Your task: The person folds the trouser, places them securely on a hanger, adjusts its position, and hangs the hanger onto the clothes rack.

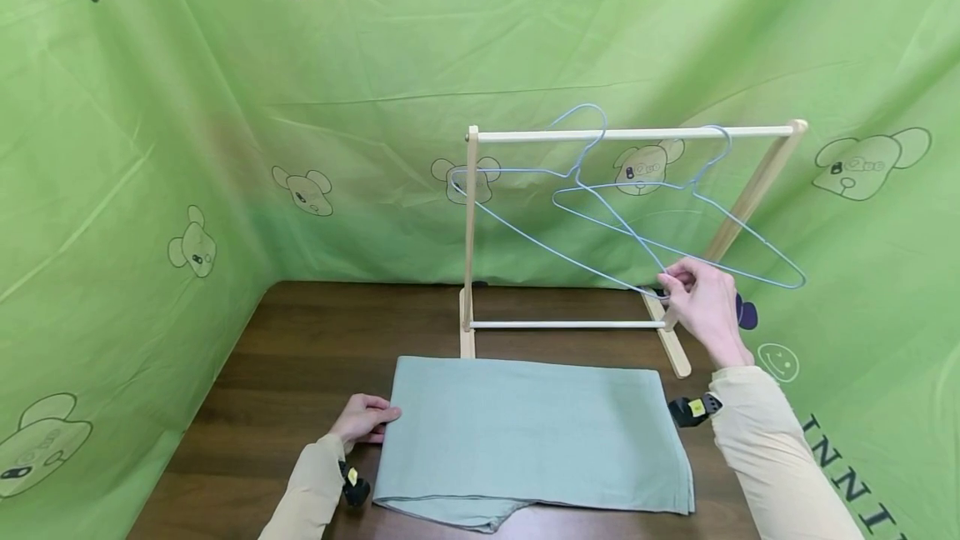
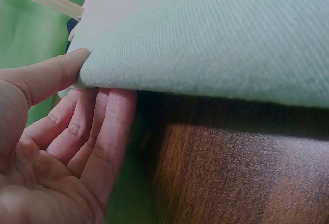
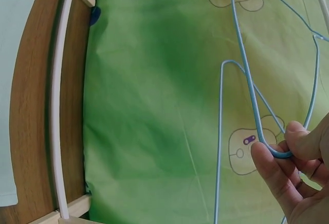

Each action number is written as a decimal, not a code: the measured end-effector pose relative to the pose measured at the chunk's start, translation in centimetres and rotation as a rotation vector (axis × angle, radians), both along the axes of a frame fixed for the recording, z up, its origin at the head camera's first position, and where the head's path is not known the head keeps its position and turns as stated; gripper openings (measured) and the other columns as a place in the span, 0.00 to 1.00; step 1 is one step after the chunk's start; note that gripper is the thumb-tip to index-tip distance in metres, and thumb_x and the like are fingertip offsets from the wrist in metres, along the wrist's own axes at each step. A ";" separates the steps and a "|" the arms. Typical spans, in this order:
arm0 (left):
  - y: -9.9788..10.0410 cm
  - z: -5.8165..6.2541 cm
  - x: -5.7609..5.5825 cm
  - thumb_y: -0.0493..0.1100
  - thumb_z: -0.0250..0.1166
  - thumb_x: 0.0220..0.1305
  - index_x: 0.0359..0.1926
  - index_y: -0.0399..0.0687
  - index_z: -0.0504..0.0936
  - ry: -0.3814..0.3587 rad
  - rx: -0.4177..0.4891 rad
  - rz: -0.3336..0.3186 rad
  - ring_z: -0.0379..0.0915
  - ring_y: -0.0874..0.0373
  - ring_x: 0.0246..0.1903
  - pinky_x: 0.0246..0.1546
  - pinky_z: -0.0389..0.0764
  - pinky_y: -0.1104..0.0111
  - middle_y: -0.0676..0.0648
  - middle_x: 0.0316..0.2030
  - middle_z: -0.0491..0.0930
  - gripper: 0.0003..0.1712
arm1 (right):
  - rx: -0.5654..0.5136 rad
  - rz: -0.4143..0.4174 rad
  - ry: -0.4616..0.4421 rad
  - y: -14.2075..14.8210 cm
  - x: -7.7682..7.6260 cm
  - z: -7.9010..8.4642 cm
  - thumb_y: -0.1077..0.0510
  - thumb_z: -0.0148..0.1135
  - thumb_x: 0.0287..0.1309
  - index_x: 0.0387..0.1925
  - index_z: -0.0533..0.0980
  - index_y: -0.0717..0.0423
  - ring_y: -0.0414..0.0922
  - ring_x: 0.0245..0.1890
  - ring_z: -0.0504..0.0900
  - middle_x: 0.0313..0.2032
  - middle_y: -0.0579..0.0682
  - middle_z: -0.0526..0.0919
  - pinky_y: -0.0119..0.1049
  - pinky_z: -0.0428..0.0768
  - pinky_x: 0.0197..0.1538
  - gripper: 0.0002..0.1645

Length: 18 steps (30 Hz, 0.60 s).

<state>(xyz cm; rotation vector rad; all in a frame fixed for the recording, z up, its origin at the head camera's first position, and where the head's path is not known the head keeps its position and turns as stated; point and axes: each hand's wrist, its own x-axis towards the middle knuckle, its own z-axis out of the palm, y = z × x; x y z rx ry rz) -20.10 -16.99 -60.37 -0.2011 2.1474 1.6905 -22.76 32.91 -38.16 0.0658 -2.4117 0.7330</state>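
Observation:
Folded light green trousers (image 1: 532,436) lie flat on the table in front of the rack. My left hand (image 1: 363,419) is at their left edge; in the left wrist view its thumb lies on top of the cloth (image 2: 216,44) and its fingers reach beneath, pinching the fold. With the right hand (image 1: 703,302) I pinch the lower right corner of a blue wire hanger (image 1: 540,250), whose hook is over the rack's top bar. The right wrist view shows thumb and fingers around the bent wire (image 3: 252,90). A second blue hanger (image 1: 757,236) hangs behind, farther right.
A small wooden rack (image 1: 471,232) with a white top bar (image 1: 645,134) and a lower white bar (image 1: 566,325) stands at the back of the brown table (image 1: 300,348). Green printed curtains (image 1: 360,148) enclose the left, back and right sides.

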 end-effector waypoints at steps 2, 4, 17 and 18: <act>0.0 -0.1 -0.1 0.41 0.70 0.62 0.43 0.31 0.80 0.000 -0.010 0.000 0.76 0.65 0.21 0.24 0.82 0.73 0.55 0.23 0.82 0.16 | -0.009 -0.004 0.004 0.3 0.1 -0.1 0.63 0.67 0.58 0.31 0.83 0.64 0.14 0.19 0.63 0.25 0.63 0.86 0.22 0.64 0.29 0.05; 0.0 0.0 -0.1 0.41 0.70 0.61 0.43 0.32 0.81 -0.006 -0.013 0.000 0.76 0.64 0.22 0.24 0.82 0.72 0.54 0.23 0.82 0.16 | -0.019 -0.010 0.008 0.5 0.2 -0.2 0.63 0.67 0.58 0.31 0.82 0.64 0.13 0.19 0.63 0.25 0.63 0.86 0.21 0.63 0.28 0.05; 0.0 -0.2 -0.2 0.41 0.71 0.59 0.41 0.33 0.81 -0.024 -0.014 0.019 0.73 0.63 0.21 0.24 0.83 0.71 0.52 0.24 0.78 0.15 | -0.084 -0.020 0.017 2.4 2.2 -3.9 0.68 0.70 0.55 0.28 0.81 0.66 0.15 0.17 0.65 0.19 0.59 0.83 0.16 0.64 0.26 0.04; 0.0 -0.2 -0.2 0.40 0.71 0.59 0.41 0.33 0.81 -0.026 -0.014 0.023 0.73 0.63 0.21 0.24 0.83 0.71 0.52 0.24 0.78 0.15 | -0.094 -0.013 0.007 2.5 2.4 -4.4 0.68 0.70 0.55 0.28 0.81 0.67 0.16 0.16 0.66 0.19 0.59 0.83 0.16 0.66 0.24 0.04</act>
